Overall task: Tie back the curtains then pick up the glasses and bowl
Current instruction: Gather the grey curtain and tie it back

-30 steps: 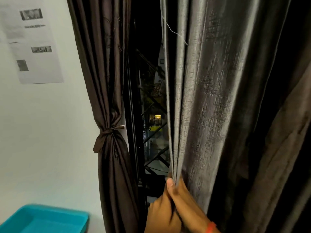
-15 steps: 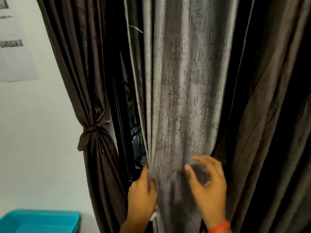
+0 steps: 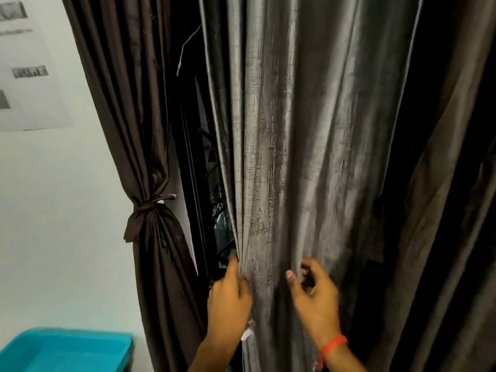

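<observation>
At far left a teal tray is sitting below the wall. The brown curtain is hanging cinched by its tie. Our left hand is pinching the grey curtain at its leading edge, fingers pressed together. Our right hand is curling its fingers, thumb apart, into the grey folds; red band on wrist.
</observation>
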